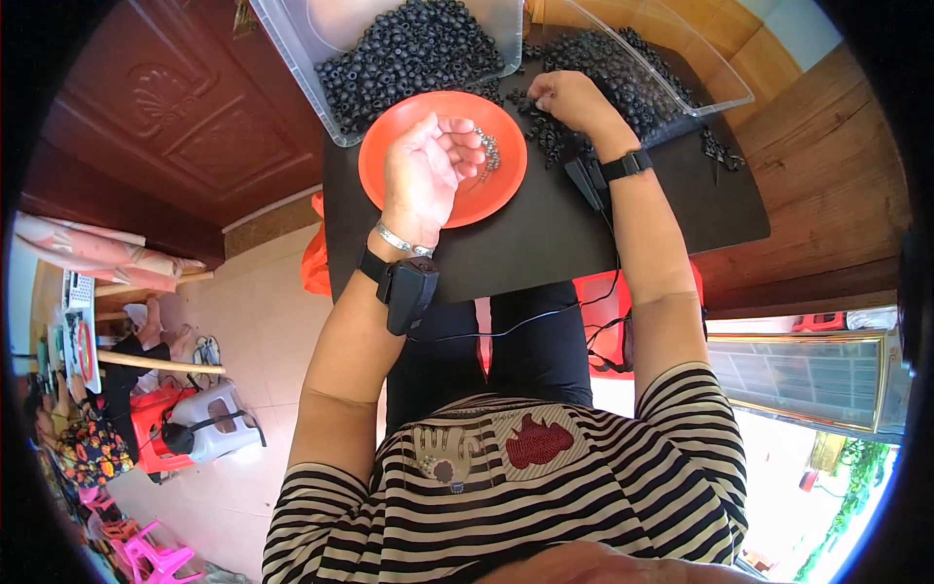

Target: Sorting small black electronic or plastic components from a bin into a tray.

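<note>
My left hand hovers palm up over an orange plate on the black table, fingers curled near a few small silver metal pieces that lie on the plate; whether it pinches one I cannot tell. Further right, my right hand rests with fingers closed among a loose pile of small black ring-shaped beads at the table's far edge. It appears to pinch beads. Each wrist carries a black strap device, and the left also has a silver bracelet.
Two clear plastic bins, one behind the plate and one behind my right hand, hold many black beads. A few dark pieces lie at the table's right. A cable runs across my lap. Plastic stools stand on the floor at left.
</note>
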Tool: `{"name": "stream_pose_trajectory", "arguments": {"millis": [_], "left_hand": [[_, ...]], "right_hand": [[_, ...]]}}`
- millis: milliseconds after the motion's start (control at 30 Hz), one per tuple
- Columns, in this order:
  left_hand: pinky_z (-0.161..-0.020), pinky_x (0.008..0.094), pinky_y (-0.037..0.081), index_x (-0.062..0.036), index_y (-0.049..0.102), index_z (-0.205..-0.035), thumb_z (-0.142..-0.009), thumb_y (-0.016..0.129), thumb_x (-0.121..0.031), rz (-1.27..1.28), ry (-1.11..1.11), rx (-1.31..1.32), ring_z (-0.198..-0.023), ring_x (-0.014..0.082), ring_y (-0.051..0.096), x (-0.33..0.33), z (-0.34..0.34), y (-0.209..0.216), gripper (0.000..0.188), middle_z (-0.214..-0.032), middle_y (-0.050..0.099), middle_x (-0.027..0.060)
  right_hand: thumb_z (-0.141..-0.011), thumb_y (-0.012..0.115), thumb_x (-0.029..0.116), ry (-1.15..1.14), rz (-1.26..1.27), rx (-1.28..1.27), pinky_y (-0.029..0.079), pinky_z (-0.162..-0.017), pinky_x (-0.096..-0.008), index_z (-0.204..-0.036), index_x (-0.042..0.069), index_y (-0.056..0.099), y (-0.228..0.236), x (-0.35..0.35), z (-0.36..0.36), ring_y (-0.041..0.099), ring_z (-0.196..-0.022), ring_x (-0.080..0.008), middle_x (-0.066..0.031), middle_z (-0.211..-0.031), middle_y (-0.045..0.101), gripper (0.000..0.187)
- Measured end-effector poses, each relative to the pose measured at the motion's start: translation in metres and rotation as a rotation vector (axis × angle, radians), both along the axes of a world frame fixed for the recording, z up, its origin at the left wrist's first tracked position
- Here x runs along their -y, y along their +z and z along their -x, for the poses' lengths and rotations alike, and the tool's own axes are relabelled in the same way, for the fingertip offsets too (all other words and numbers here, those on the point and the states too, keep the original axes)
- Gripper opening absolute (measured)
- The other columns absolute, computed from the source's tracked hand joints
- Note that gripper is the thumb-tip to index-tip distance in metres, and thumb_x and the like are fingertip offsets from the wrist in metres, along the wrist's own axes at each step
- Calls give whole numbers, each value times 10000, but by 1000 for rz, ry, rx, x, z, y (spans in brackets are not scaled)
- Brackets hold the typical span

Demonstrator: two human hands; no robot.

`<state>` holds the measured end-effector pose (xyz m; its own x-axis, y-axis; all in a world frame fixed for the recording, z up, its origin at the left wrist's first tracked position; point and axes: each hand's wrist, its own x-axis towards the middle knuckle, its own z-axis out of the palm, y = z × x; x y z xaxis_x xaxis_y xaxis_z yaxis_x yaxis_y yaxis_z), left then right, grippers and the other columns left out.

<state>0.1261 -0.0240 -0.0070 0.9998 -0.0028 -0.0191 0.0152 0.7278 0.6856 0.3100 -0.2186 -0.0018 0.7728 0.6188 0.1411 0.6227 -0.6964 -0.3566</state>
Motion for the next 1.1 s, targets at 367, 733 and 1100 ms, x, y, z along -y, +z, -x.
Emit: {"name": "stream_pose_trajectory", "arguments": {"millis": [367,733,1100], "left_hand": [[-689,311,444,-9,578,-910,-917,413,-297,4,-8,-27,-748,209,584,-1,-2,-2,332,-835,618,95],[-697,315,446,-8,572,-909,-921,409,-292,10,-13,-42,-759,212,583,-3,-2,-3,328,-844,614,98],[-693,315,441,-4,570,-917,-926,400,-298,11,-17,-33,-750,212,582,-2,-3,-3,340,-843,616,102]], "right_hand": [[-785,611,103,-38,-197,135,487,-697,-341,-972,47,630,6,6,9,624,-743,-256,-119,-837,660,196],[-741,663,172,8,-77,52,473,-653,-349,-863,50,653,19,12,17,620,-695,-256,-113,-743,645,173],[-733,630,196,43,49,28,480,-643,-381,-839,87,668,10,1,20,620,-676,-294,-140,-718,642,157]]}}
